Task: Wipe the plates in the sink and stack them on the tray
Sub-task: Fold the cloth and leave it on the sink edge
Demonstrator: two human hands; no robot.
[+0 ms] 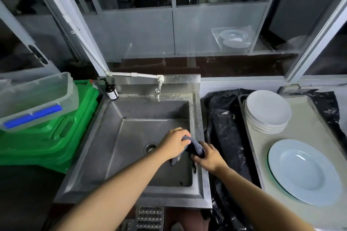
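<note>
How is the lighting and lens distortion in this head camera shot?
Head view: dim, bluish light; wide-angle bending bows the window frames; glass reflects a faint copy of the stacked white plates; both hands, left hand and right hand, gripping the dark grey cloth, look sharp.

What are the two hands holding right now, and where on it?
Both grip the dark grey cloth over the sink: left hand at its upper end, right hand bunching its right side.
</note>
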